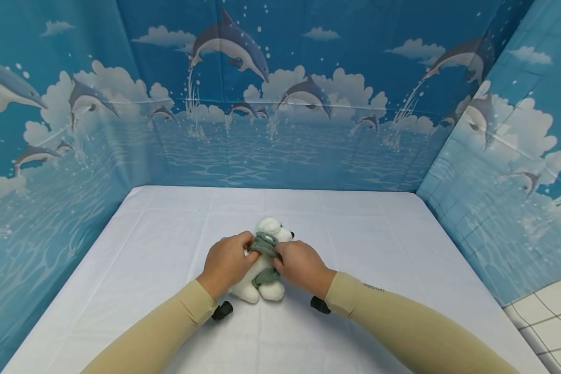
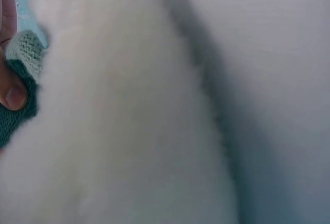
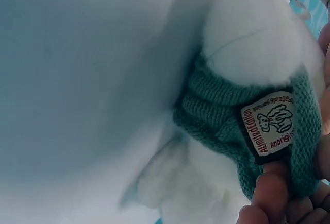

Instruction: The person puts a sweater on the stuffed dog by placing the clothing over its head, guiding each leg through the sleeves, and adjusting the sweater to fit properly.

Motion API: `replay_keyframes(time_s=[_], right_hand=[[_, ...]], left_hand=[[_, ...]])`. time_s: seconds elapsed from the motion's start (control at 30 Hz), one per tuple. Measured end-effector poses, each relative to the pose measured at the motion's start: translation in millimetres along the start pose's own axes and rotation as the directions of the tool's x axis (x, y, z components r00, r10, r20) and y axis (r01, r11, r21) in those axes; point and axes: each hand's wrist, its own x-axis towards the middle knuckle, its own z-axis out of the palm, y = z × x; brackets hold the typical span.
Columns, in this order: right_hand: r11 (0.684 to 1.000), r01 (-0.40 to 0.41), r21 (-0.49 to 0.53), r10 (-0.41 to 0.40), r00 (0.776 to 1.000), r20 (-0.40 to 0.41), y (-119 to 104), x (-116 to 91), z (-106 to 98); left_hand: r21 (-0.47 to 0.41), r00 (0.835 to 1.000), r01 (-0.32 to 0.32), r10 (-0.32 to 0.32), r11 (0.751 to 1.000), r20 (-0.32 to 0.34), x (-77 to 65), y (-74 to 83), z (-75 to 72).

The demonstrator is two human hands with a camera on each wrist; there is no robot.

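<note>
A white plush animal (image 1: 267, 226) with a black nose sits on the white cloth, its snout turned to the right. A green knitted sweater (image 1: 264, 244) is bunched around its neck. My left hand (image 1: 229, 259) pinches the sweater from the left; in the left wrist view the thumb (image 2: 14, 96) presses on the knit beside white fur. On the other side, my right hand (image 1: 304, 265) grips the sweater's edge, one fingertip under the sewn-on label (image 3: 269, 123) in the right wrist view. More green fabric (image 1: 266, 277) shows low on the plush's body.
White cloth covers the table (image 1: 374, 234). Curtains printed with dolphins (image 1: 234, 47) stand along its back and sides. White tiles (image 1: 558, 330) show at the lower right. A small black device (image 1: 222, 310) sits under the left wrist, another (image 1: 320, 305) under the right.
</note>
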Motion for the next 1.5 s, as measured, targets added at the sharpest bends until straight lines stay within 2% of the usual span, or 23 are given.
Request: replay_keyframes(time_s=[0.23, 0.4, 0.47, 0.6, 0.67, 0.9, 1.3, 1.5], right_hand=[[0.998, 0.065, 0.012, -0.066, 0.996, 0.068, -4, 1, 3], [0.992, 0.061, 0.112, -0.077, 0.987, 0.145, 5, 7, -8], [0.984, 0.049, 0.174, -0.07, 0.991, 0.117, 10, 12, -16], [0.97, 0.057, 0.236, -0.051, 0.998, -0.033, 16, 25, -30], [0.971, 0.052, 0.235, -0.042, 0.998, -0.048, 17, 31, -33], [0.972, 0.013, 0.236, -0.043, 0.992, 0.122, 17, 43, -31], [0.99, 0.101, 0.1, -0.119, 0.974, 0.194, 10, 46, -30], [0.988, 0.109, 0.109, -0.13, 0.97, 0.207, 9, 48, -27]], left_hand=[[-0.002, 1.0, 0.023, -0.023, 1.0, -0.006, 0.3, -1.6, 1.2], [-0.008, 1.0, 0.012, -0.012, 1.0, 0.007, -0.2, -3.3, 0.7], [-0.011, 1.0, 0.0, 0.0, 1.0, 0.006, 0.0, -4.2, 0.6], [-0.017, 1.0, -0.018, 0.018, 1.0, -0.005, 1.2, -5.8, 1.2], [-0.019, 1.0, -0.018, 0.018, 1.0, -0.01, 1.7, -6.5, 1.7], [-0.034, 1.0, -0.009, 0.009, 0.999, -0.003, 0.0, -9.6, 3.9], [-0.039, 1.0, -0.017, 0.016, 0.999, -0.007, -0.3, -11.8, 3.9], [-0.033, 1.0, -0.022, 0.023, 0.999, 0.003, -0.2, -12.8, 3.8]])
